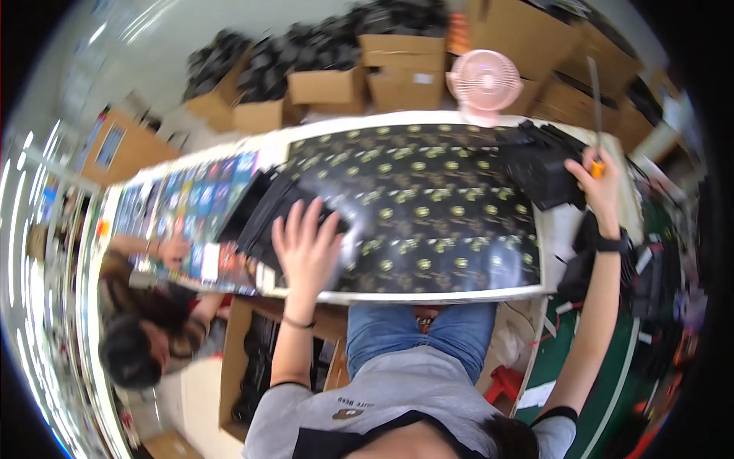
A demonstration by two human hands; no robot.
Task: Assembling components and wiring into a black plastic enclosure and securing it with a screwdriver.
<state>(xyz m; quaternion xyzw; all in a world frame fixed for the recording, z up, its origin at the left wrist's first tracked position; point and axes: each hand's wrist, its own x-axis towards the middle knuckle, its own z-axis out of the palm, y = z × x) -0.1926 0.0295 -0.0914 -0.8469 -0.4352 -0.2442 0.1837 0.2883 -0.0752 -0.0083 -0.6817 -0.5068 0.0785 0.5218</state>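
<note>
My left hand [307, 243] lies flat with fingers spread on a large glossy black sheet [428, 206] printed with rows of gold marks, which covers most of the white table [556, 229]. A stack of black sheets [264, 210] lies just left of that hand. My right hand [599, 183] is raised at the table's right end, gripping a long thin metal tool with an orange handle [595, 99] that points up. A pile of black items [543, 161] lies beside that hand.
A pink desk fan [484, 83] stands at the table's far edge. Cardboard boxes [401, 69] full of black goods are stacked behind. To the left, another person [141, 336] handles colourful printed sheets [191, 203]. An open box [248, 359] stands under the table.
</note>
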